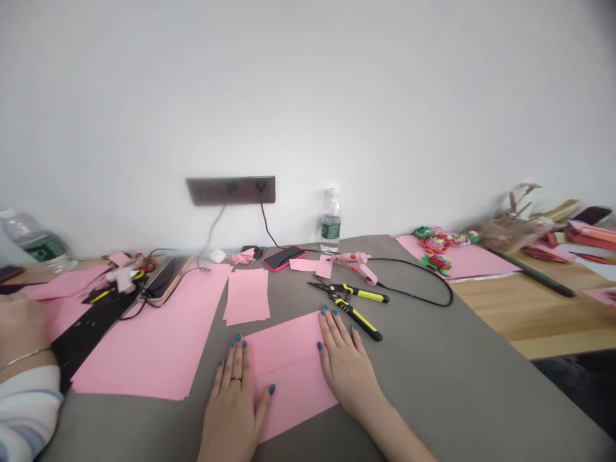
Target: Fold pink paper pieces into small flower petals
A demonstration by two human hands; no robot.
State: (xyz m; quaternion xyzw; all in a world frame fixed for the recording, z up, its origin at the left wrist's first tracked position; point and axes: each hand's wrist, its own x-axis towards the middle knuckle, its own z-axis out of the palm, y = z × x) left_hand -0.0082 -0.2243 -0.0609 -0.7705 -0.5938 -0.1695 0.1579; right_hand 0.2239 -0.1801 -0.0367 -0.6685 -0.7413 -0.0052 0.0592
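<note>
My left hand [233, 401] lies flat on the left part of a folded pink paper sheet [291, 375], fingers spread, with a ring on one finger. My right hand [345, 366] rests on the sheet's right edge, also flat and holding nothing. Just past my right fingertips lie wire-stripping pliers [349, 308] with yellow and black handles. A small stack of pink paper [246, 296] sits beyond the sheet. To the left spreads a larger pink sheet [149, 337]. Another person's hand [22, 327] lies at the far left, beside a striped sleeve.
A grey mat [423, 359] covers the wooden table. Beyond it lie a pink glue gun [359, 262] with a black cord, a phone [283, 258], a water bottle [330, 221], and paper flowers [436, 250]. A wall socket panel [231, 190] feeds cables downward.
</note>
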